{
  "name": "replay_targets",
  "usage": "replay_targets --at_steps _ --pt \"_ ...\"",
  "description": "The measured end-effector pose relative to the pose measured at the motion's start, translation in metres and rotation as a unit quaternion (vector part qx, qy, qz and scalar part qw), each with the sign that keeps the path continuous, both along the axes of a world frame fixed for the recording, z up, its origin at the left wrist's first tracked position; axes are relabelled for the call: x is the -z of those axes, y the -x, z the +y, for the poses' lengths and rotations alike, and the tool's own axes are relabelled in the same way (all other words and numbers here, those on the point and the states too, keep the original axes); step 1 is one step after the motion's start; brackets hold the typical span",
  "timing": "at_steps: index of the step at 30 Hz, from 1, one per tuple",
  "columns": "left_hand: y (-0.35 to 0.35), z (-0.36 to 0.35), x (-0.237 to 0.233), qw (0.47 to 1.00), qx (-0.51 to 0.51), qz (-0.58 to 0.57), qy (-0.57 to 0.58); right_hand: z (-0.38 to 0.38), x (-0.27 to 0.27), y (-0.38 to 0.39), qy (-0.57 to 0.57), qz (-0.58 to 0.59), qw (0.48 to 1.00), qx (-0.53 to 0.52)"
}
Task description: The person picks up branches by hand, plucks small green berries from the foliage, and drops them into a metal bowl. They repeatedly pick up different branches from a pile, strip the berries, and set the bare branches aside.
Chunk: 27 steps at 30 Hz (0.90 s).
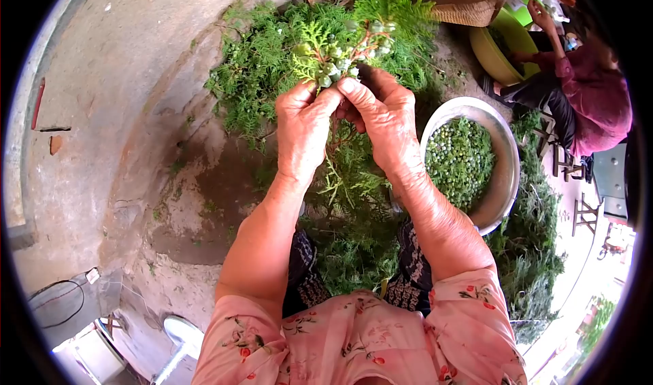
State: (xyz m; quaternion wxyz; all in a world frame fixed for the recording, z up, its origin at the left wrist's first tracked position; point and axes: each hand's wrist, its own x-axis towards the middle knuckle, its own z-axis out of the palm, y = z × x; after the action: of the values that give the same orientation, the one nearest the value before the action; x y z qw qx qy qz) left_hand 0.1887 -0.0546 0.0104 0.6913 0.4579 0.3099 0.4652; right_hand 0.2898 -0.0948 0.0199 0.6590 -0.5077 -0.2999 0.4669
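Both my hands are raised in front of me on one leafy evergreen sprig [340, 62] that bears pale green, knobbly cones. My left hand [304, 123] pinches the sprig low down, thumb and fingers pressed together. Right beside it, my right hand [388, 116] has its thumb and fingertips closed at the base of the cone cluster. Some of the right fingertips are hidden behind the thumb. To the right of my right forearm stands a wide metal basin [505, 174], holding many small green cones [459, 160] mixed with leaf bits.
Cut evergreen branches [252, 72] are heaped beyond my hands, with more [350, 256] between my legs and a pile [530, 249] right of the basin. At upper right a person in a magenta top [598, 99] sits by a yellow-green tub [483, 52]. A woven basket [469, 4] lies behind.
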Motion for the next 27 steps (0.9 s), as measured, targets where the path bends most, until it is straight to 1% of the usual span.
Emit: replay_targets --at_steps 1,2,5,7,8,10,12,13,14,15,16,17,18,19,21,22,23,24,25,26,27 --pt "-0.001 -0.001 0.002 1.0 0.001 0.0 0.001 0.001 0.002 -0.001 0.01 0.009 1.0 -0.01" --pt "-0.003 -0.001 0.003 1.0 -0.003 -0.005 -0.001 0.002 0.005 0.001 -0.017 0.029 0.999 0.014" --pt "-0.005 -0.002 0.007 1.0 -0.024 -0.012 0.004 0.002 0.006 0.0 -0.013 0.055 0.998 0.02" --pt "-0.002 0.0 0.012 0.998 -0.017 -0.039 0.043 0.003 0.006 0.001 -0.018 0.047 0.999 0.017" --pt "-0.002 0.0 0.012 0.996 -0.017 -0.056 0.061 0.002 0.007 0.0 -0.01 0.044 0.999 -0.001" --pt "-0.001 0.001 0.008 0.996 -0.01 -0.05 0.076 0.001 0.009 -0.003 0.0 0.041 0.999 -0.02" --pt "0.003 0.004 0.007 0.991 -0.009 -0.052 0.119 0.003 0.009 -0.006 0.003 0.143 0.989 -0.041" --pt "0.005 0.008 0.008 0.987 -0.015 -0.062 0.149 0.001 0.003 -0.005 0.017 0.184 0.982 -0.031" --pt "0.004 0.009 0.007 0.985 -0.044 -0.056 0.156 0.0 0.001 -0.005 0.01 0.185 0.981 -0.05" --pt "0.005 0.009 0.006 0.985 -0.045 -0.056 0.156 0.0 0.0 -0.005 0.002 0.187 0.98 -0.068" --pt "0.008 0.009 0.003 0.987 -0.036 0.006 0.156 0.0 0.0 -0.004 0.001 0.187 0.98 -0.069" --pt "0.009 0.008 0.001 0.985 -0.027 0.068 0.155 0.001 0.0 -0.002 -0.009 0.238 0.97 -0.055" --pt "0.007 0.007 -0.003 0.99 -0.042 0.039 0.128 0.002 -0.001 -0.001 -0.019 0.287 0.957 -0.042" --pt "0.004 0.005 -0.003 0.99 -0.041 0.04 0.128 0.002 -0.002 0.001 -0.019 0.288 0.957 -0.041" --pt "0.001 0.004 -0.003 0.993 -0.079 0.013 0.089 0.002 -0.005 0.003 -0.006 0.277 0.961 -0.015" --pt "-0.001 0.006 0.005 0.993 -0.099 0.026 0.061 0.002 -0.002 0.003 -0.006 0.277 0.961 -0.014" --pt "-0.001 0.006 0.008 0.993 -0.099 0.026 0.061 0.002 0.003 0.002 -0.026 0.217 0.976 -0.012" --pt "-0.002 0.005 0.011 0.996 -0.072 0.051 0.029 0.002 0.006 0.002 -0.047 0.157 0.987 -0.009" --pt "-0.002 0.004 0.013 0.996 -0.044 0.076 -0.003 0.002 0.006 0.001 -0.047 0.156 0.987 -0.008" --pt "-0.001 0.003 0.015 0.991 -0.047 0.114 -0.05 0.001 0.004 0.001 -0.054 0.111 0.992 0.004" --pt "-0.001 0.001 0.013 0.991 -0.046 0.113 -0.05 0.001 0.004 0.001 -0.062 0.066 0.996 0.016"
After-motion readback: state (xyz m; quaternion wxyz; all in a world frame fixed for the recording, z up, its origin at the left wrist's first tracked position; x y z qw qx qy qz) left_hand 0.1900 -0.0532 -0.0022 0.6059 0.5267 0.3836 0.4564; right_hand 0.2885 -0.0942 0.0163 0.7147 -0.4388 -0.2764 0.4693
